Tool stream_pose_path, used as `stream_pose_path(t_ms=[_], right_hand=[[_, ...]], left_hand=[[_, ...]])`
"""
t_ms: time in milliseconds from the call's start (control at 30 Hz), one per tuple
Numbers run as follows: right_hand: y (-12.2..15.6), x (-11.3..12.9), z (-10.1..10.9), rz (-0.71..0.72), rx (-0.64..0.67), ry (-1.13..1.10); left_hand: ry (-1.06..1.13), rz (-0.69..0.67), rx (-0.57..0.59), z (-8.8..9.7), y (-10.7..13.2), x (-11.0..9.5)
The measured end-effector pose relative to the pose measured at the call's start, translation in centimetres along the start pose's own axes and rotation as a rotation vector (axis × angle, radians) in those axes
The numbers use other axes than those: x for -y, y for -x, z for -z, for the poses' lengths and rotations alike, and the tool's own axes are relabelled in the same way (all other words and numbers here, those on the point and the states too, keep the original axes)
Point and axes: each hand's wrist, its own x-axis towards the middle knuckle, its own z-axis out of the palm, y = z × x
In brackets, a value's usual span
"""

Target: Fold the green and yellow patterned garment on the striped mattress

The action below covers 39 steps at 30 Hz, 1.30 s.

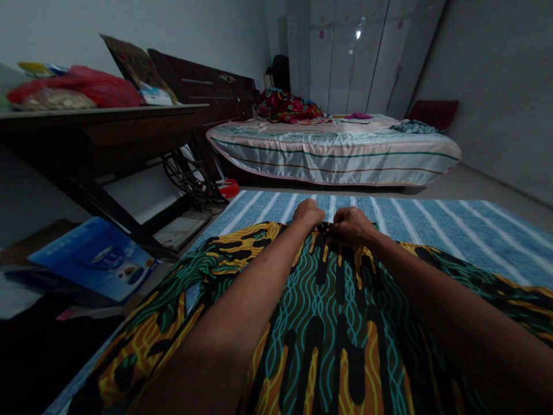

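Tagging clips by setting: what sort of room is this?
Most likely a bedroom in a home: a bed with a striped, satiny cover, a pile of red floral bedding on it, and pale wardrobe-like doors behind.

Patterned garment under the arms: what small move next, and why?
Probably ease the left hand and right hand slightly apart without letting go of the garment: both grip its far edge close together, so a gentle pull might straighten it.
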Motion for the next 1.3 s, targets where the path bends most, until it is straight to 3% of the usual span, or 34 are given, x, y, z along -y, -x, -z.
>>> stream_pose_path(t_ms=[300,500,700,1000,1133,1300], right_hand=[[-0.8,-1.0,-0.5,-0.035,0.008,-0.170],[-1.1,-1.1,-0.3,-0.011,0.026,-0.278],[-0.7,-1.1,0.5,0.089,0.116,-0.347],[0.3,-0.4,0.8,0.156,0.265,-0.293],[0.4,0.1,0.8,0.114,0.300,-0.206],[-0.4,1.3,0.4,0.045,0.250,-0.074]], left_hand=[[0.441,0.138,0.069,1.1,0.9,2.1],[0.536,0.145,0.089,1.4,1.6,2.6],[0.335,0.086,0.046,1.1,1.8,2.3],[-0.211,-0.179,-0.100,1.2,2.0,2.0],[-0.265,-0.203,-0.113,1.2,1.7,2.1],[-0.178,-0.189,-0.098,1.7,1.2,2.9]])
